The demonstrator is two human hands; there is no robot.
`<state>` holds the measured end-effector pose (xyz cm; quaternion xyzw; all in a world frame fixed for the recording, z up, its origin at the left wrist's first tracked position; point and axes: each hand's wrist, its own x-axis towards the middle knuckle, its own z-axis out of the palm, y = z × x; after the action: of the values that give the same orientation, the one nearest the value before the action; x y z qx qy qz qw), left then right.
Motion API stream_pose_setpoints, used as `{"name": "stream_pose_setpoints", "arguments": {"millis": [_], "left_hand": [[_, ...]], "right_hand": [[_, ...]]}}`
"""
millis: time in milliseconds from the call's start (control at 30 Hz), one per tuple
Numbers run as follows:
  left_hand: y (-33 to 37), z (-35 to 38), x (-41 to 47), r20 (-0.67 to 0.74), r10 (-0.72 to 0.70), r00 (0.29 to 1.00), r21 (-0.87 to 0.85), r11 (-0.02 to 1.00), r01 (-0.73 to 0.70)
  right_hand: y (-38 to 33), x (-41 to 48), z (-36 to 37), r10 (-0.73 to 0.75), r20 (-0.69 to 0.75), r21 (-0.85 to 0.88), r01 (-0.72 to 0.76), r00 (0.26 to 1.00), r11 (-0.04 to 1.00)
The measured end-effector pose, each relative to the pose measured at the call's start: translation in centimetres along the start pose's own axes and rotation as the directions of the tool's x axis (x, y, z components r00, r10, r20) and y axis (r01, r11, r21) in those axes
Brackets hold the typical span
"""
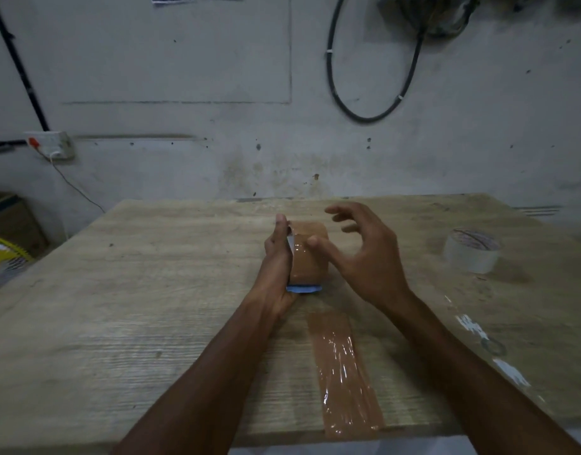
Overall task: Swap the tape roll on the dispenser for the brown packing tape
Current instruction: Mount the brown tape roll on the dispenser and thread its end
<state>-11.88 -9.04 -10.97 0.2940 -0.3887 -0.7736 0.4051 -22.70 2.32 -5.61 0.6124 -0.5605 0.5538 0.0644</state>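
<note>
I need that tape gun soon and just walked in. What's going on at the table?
The left hand grips the dispenser, with the brown tape roll already on it. The right hand is open, thumb against the roll. A clear tape roll lies on the table to the right, and a brown tape strip is stuck down near the front edge.

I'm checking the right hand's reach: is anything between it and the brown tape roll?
Nothing visible. The right hand hovers open just right of the brown tape roll, with its thumb tip over the roll. The left hand grips the dispenser from the other side.
</note>
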Motion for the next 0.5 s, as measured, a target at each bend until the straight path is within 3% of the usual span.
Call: {"name": "stream_pose_setpoints", "arguments": {"millis": [133, 500], "left_hand": [[-0.1, 0.2, 0.8, -0.063, -0.006, 0.998, -0.004, 1.000, 0.006], [0.2, 0.6, 0.3, -0.112, 0.063, 0.992, 0.125, 0.991, -0.049]], "right_hand": [[-1.4, 0.8, 1.0, -0.048, 0.129, -0.136, 0.065, 0.991, 0.989], [-2.1, 1.5, 1.7, -0.049, 0.054, -0.255, 0.062, 0.997, 0.965]]}}
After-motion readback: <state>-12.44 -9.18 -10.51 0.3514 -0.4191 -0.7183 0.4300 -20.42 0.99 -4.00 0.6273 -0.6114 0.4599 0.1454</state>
